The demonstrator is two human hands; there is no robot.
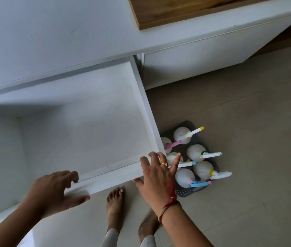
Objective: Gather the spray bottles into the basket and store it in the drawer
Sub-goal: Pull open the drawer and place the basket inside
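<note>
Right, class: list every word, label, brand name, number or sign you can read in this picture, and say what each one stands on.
None: no readable text appears anywhere.
Spray bottles in the basket: plain white bodies with no label showing.
Drawer, cabinet and wooden board: bare surfaces with no print or sign.
Ring on the right hand: too small to show any marking.

The person's arms are bare of sleeves. The right hand wears 1 gold ring; red thread wraps its wrist. 2 bare feet show below pale trouser cuffs.
</note>
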